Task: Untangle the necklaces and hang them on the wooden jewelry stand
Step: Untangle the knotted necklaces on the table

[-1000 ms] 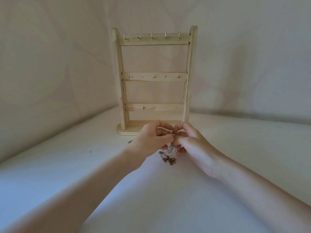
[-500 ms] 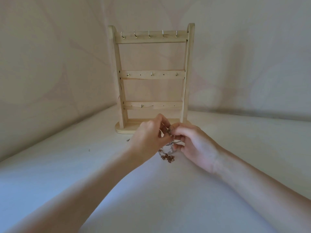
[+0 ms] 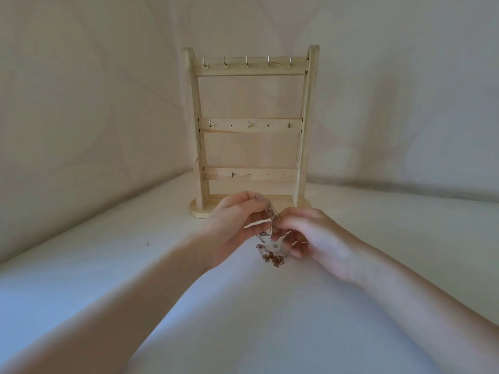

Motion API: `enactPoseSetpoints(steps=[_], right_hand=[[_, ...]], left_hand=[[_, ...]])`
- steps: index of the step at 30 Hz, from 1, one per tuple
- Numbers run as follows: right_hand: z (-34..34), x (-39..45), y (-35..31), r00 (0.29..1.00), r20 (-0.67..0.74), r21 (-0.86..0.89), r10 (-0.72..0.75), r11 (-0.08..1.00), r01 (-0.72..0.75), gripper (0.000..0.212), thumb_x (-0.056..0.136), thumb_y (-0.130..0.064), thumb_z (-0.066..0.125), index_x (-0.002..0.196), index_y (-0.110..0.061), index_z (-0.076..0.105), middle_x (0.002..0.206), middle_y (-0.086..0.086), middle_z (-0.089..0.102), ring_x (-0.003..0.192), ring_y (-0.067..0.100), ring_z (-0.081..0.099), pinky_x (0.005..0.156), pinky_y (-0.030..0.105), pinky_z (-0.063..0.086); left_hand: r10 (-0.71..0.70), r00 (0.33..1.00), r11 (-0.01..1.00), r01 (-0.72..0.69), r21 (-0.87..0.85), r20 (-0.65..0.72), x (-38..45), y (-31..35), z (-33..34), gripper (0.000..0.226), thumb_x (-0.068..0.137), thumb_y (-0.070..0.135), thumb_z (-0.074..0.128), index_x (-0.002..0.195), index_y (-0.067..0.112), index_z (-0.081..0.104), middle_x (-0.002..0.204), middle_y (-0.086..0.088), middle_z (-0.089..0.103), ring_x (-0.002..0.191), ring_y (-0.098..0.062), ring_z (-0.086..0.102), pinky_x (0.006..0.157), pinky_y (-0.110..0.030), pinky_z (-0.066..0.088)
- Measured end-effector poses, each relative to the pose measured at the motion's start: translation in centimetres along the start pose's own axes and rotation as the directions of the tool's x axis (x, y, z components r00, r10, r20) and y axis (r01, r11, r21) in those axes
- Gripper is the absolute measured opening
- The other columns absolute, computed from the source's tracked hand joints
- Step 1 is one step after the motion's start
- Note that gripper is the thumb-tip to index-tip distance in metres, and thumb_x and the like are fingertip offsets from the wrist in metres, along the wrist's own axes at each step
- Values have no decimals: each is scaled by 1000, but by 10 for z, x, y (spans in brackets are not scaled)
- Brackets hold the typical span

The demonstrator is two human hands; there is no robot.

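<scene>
A wooden jewelry stand (image 3: pixel 251 70) with three crossbars and small metal hooks rises at the back centre; nothing hangs on its hooks. Just in front of its base, my left hand (image 3: pixel 235 225) and my right hand (image 3: pixel 310 236) meet over a tangle of necklaces (image 3: pixel 270 252). A silver chain runs up between the fingertips of my left hand, which pinch it. My right hand pinches the tangle lower down, fingers curled. A copper-coloured chain dangles below both hands onto the white surface.
A white cloth-covered surface (image 3: pixel 108 279) stretches all around, with pale fabric walls behind. A tiny dark speck (image 3: pixel 148 244) lies on the cloth at the left.
Both hands have lifted the tangle slightly and pulled the silver chain upward; the left fingertips are now higher than the right hand.
</scene>
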State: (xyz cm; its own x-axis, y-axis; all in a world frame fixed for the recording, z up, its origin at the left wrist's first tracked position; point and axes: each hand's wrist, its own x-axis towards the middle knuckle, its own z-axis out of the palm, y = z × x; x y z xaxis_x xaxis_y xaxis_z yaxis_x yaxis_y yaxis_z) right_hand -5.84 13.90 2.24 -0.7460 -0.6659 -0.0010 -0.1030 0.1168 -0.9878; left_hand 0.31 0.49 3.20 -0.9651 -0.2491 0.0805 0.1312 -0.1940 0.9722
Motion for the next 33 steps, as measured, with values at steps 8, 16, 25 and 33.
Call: enactPoseSetpoints(steps=[8, 16, 25, 33], right_hand=[[1, -1, 0, 974, -214, 228, 68, 973, -18, 11, 82, -6, 50, 75, -9, 58, 67, 2, 58, 54, 13, 41, 54, 24, 34], [3, -1, -6, 990, -109, 459, -92, 879, 132, 14, 83, -1, 55, 73, -10, 58, 69, 0, 53, 56, 10, 42, 44, 19, 31], [-3, -2, -5, 997, -31, 558, -75, 826, 79, 19, 85, -7, 49, 67, -12, 50, 67, 2, 51, 46, 8, 37, 38, 19, 23], [-5, 0, -2, 999, -53, 475, 6, 880, 20, 5, 86, 0, 54, 84, -4, 57, 70, 7, 64, 47, 9, 53, 36, 16, 37]], left_hand=[[-11, 973, 996, -9, 84, 231, -8, 2, 6, 13, 83, 7, 55, 75, 17, 52, 70, 0, 57, 70, -11, 56, 61, -23, 41], [-61, 983, 972, 18, -235, -175, 3, 6, -6, 9, 88, -2, 46, 83, 5, 48, 62, -7, 53, 50, -10, 43, 40, -13, 39], [140, 990, 804, -130, 580, 28, -3, -3, 6, 16, 85, -1, 54, 85, 14, 60, 67, 5, 53, 45, -4, 45, 49, -13, 38], [115, 989, 883, -62, 464, -88, -3, 3, -3, 7, 86, 11, 63, 79, 13, 63, 60, 4, 55, 45, -5, 48, 40, -15, 33]])
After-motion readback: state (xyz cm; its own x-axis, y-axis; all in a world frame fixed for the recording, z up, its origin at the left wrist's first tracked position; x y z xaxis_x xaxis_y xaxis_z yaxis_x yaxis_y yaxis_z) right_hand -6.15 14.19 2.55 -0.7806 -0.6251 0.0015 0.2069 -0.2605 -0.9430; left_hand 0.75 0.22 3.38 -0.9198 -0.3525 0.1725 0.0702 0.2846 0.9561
